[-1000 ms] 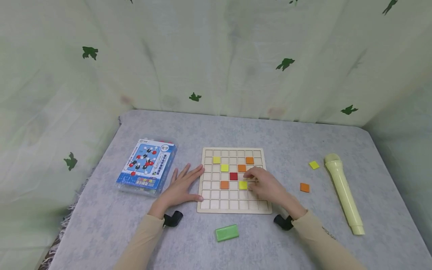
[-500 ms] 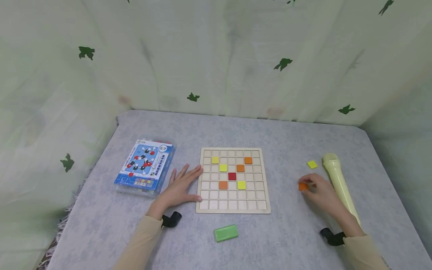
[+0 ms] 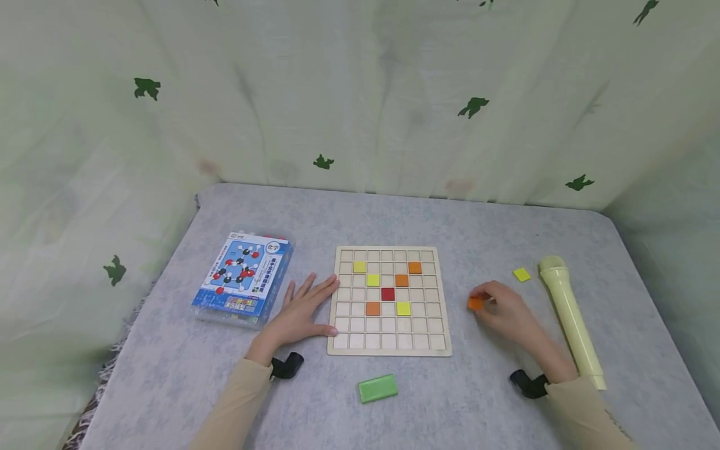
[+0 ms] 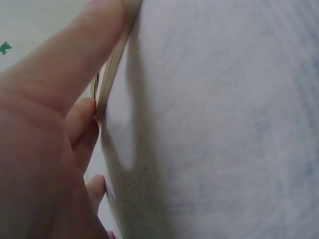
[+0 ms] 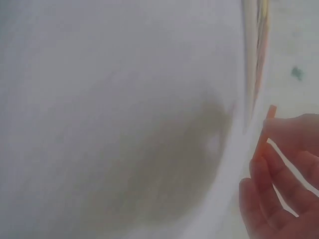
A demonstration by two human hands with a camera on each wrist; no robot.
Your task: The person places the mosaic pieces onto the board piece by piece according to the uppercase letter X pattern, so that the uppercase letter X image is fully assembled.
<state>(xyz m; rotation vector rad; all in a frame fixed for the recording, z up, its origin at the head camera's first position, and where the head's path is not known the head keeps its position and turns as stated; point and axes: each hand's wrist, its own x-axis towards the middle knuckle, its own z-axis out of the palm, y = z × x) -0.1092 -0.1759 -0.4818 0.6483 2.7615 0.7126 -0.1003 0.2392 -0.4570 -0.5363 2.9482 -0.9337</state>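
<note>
A square wooden grid board (image 3: 389, 348) lies mid-table, with yellow, orange and red square tiles in some of its cells. The red tile (image 3: 387, 294) sits near the centre. My left hand (image 3: 298, 317) spreads its fingers flat, thumb and fingertips touching the board's left edge; the left wrist view shows the same contact from low down. To the right of the board, my right hand (image 3: 506, 312) pinches an orange tile (image 3: 475, 303) between thumb and fingers. In the right wrist view this tile (image 5: 260, 143) appears edge-on, raised off the table.
A yellow tile (image 3: 521, 274) lies at the right, beside a pale yellow toy microphone (image 3: 572, 322). On the left is a boxed molecular model set (image 3: 243, 278). A green block (image 3: 377, 388) lies in front of the board. A hanging cloth (image 3: 382, 100) closes off the back.
My right hand went from the board out to the orange tile at the right, picked it up and has come part way back left with it. My left hand stays put.
</note>
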